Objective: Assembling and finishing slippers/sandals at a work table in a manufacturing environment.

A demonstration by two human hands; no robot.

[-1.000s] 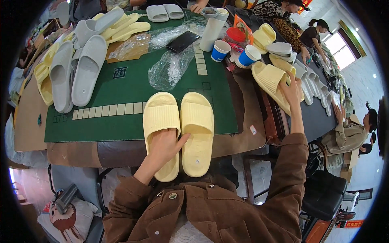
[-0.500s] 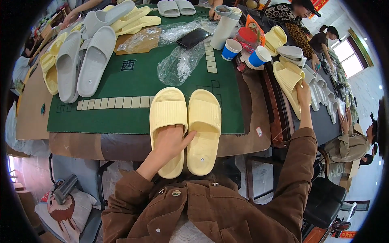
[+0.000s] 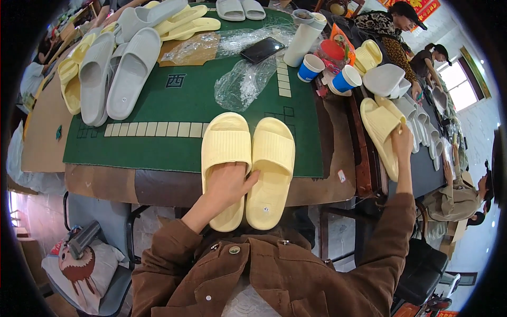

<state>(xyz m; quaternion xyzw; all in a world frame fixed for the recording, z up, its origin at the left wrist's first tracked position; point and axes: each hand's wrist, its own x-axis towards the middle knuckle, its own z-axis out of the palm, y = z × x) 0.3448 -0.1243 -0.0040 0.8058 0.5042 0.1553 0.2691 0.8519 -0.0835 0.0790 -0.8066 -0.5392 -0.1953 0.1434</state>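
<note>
A pair of pale yellow slide slippers lies side by side at the table's near edge, their heels reaching past it. My left hand (image 3: 226, 185) has its fingers under the strap of the left slipper (image 3: 226, 140), with the thumb over the inner edge of the right slipper (image 3: 270, 174), pinching the two together. Out to the right, my right hand (image 3: 402, 141) grips another yellow slipper (image 3: 379, 127) near its strap opening, at the edge of a dark side table. A second yellow slipper partly shows behind it. My fingertips there are hidden.
Grey slippers (image 3: 132, 79) and more yellow ones are piled at the far left of the green mat (image 3: 158, 153). A phone (image 3: 262, 49), clear plastic wrap (image 3: 245, 84), a white bottle (image 3: 305, 42) and blue paper cups (image 3: 310, 67) stand farther back. Other people work at the right.
My right hand has drawn the yellow slipper toward me. Pale grey slippers behind it have shifted and tilted. My left hand keeps its hold on the pair; the whole view has shifted slightly.
</note>
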